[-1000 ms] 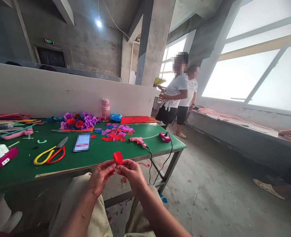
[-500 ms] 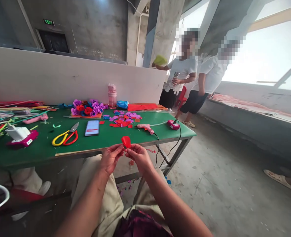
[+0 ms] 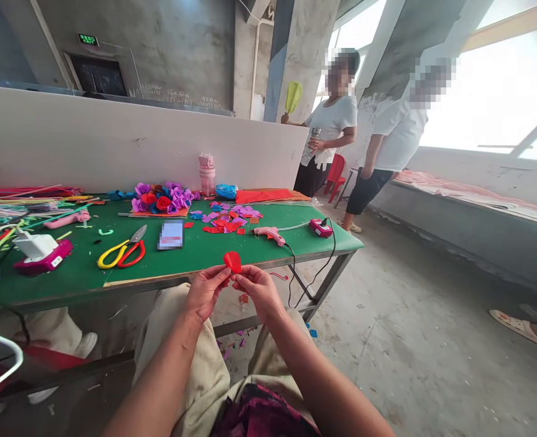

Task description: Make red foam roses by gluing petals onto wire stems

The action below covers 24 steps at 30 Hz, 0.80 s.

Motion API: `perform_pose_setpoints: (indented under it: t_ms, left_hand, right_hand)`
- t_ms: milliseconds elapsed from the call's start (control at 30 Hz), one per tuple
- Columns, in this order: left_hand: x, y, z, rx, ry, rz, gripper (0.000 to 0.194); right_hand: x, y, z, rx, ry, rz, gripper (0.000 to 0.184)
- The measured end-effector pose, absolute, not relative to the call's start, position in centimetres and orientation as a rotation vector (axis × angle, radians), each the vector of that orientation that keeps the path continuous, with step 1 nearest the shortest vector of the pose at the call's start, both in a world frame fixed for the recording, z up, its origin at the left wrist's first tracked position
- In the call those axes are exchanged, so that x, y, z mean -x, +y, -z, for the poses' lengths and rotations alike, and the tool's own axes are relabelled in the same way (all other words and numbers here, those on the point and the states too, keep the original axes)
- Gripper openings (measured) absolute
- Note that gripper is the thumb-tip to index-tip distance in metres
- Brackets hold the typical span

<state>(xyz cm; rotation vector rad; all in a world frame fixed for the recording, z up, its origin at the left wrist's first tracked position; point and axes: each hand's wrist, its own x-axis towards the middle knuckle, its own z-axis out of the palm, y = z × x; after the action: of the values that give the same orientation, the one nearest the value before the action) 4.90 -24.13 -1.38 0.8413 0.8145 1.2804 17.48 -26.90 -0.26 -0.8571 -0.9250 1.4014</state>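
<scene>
Between my two hands a small red crepe-paper petal (image 3: 232, 261) stands up, its rounded top flaring out. My left hand (image 3: 207, 290) pinches its lower end from the left with thumb and forefinger. From the right, my right hand (image 3: 258, 289) pinches the same lower end; the fingertips hide that part. Both hands are just off the table's front edge, above my lap. Past them on the green table (image 3: 205, 249) lie a pink glue gun (image 3: 271, 235) and scattered red and purple paper petals (image 3: 232, 218).
Left are scissors (image 3: 123, 249), a phone (image 3: 171, 235), a power strip (image 3: 45, 258) and bundled coloured sticks (image 3: 17, 209). Finished paper flowers (image 3: 163, 199), a pink bottle (image 3: 207, 175) and red paper (image 3: 268, 196) are at the back. A cord hangs off the right end. Two people stand beyond.
My hands stay nearly in place, still pinching the red petal, which leans slightly differently. In the background, one person's yellow-green fan has swung upright and the other person has shifted slightly.
</scene>
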Motion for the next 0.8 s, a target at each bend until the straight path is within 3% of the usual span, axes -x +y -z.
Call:
perform_pose_setpoints:
  t_ms: [300, 533, 800]
  left_hand:
    - [-4.93, -24.32, 1.08, -0.879, 0.815, -1.261, 0.023]
    - [-5.1, -24.2, 1.48, -0.843, 0.808, -1.274, 0.024]
    - [-5.1, -23.89, 1.48, -0.785, 0.765, -1.306, 0.022]
  right_hand:
    - [-17.27, -26.43, 0.91, 0.935, -1.091, -1.198, 0.017]
    - [-17.26, -26.57, 0.65, 0.969, -1.113, -1.185, 0.019]
    - [-17.14, -26.43, 0.87, 1.107, -1.271, -0.933, 0.015]
